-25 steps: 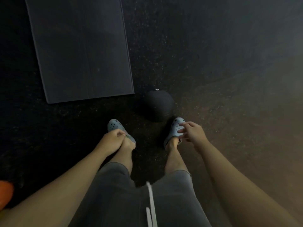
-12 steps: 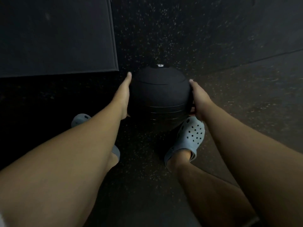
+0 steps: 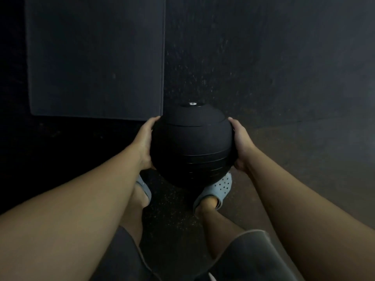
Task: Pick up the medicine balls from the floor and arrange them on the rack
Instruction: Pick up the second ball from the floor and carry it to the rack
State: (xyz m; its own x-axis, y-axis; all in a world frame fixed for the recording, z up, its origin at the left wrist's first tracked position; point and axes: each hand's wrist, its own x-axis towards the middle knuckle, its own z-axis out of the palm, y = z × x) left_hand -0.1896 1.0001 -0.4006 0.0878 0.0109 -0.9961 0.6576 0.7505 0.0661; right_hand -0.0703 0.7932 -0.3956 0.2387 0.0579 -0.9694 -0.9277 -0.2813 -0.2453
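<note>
Cupping the black ball [image 3: 191, 145] between my left hand [image 3: 144, 144] and right hand [image 3: 241, 146], fingers spread against its sides.

Medicine ball [image 3: 191, 145] black, ribbed grooves, white mark on top. Clogs [image 3: 220, 188] pale blue, perforated. Floor [image 3: 263, 78] black, speckled. Mat [image 3: 95, 57] dark grey, upper left of frame.

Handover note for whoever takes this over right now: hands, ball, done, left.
Left hand: pressed on the left side of the black medicine ball.
Right hand: pressed on its right side.
Ball: held between both palms, above the feet in pale clogs, beside the dark floor mat.
Done: ball gripped.
Left: carry it to the rack, which is not in view, and seat it.
</note>
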